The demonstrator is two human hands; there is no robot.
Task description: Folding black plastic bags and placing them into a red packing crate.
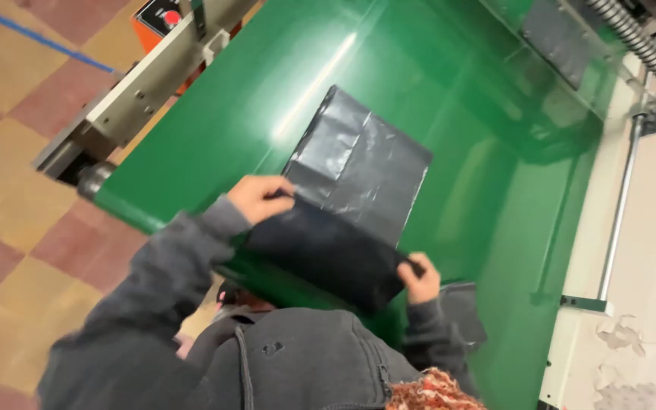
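Two hands [339, 239] — black bag [354, 193], lower edge hidden.

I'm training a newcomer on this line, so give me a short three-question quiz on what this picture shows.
1. True or false: both hands grip the black plastic bag.
2. What colour is the conveyor belt under the bag?
A. green
B. blue
C. grey
3. Fill in: the left hand and right hand hold the bag at its ____ edge, the one toward the person.

Key:
1. true
2. A
3. near
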